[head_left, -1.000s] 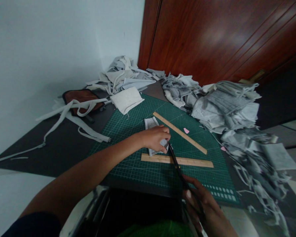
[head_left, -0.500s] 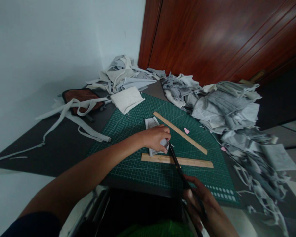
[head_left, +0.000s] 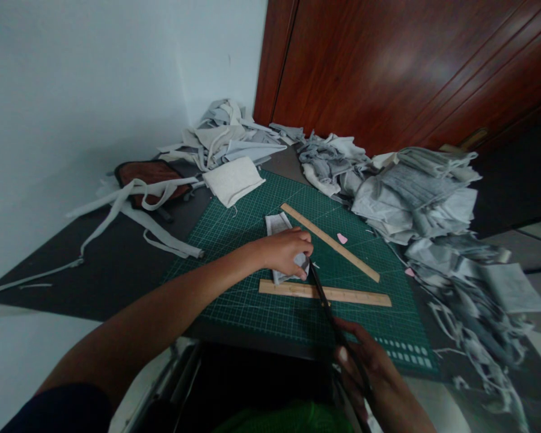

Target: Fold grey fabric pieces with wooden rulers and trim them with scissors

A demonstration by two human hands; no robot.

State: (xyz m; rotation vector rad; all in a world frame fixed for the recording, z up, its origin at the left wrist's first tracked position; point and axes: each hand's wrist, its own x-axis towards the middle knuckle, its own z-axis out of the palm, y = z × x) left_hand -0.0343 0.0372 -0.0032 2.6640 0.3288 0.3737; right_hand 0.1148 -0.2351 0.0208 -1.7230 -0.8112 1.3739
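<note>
My left hand [head_left: 291, 251] is closed on a small grey piece of fabric [head_left: 278, 224], pinching its right side, and covers much of it. My right hand [head_left: 369, 367] grips black scissors [head_left: 327, 307] by the handles. The scissors' tips reach the fabric's edge right beside my left fingers; a tiny white scrap shows there. Under the scissors lies a wooden ruler [head_left: 356, 297], its left end close to the fabric. A second wooden ruler [head_left: 331, 242] rests at a slant just beyond my left hand. Beneath everything is a green cutting mat [head_left: 234, 258].
Grey cloth heaps lie at the back [head_left: 225, 132] and along the right [head_left: 415, 192]. A pale folded cloth [head_left: 234, 180] overlaps the mat's far left. Fabric strips [head_left: 130, 204] trail over a brown pad [head_left: 151, 174]. A pink chip [head_left: 341, 238] sits on the mat. A wooden door [head_left: 388, 66] stands behind.
Fingers of my right hand have shifted slightly on the scissor handles, and the blades look a little closer together. My left hand and the fabric hold still.
</note>
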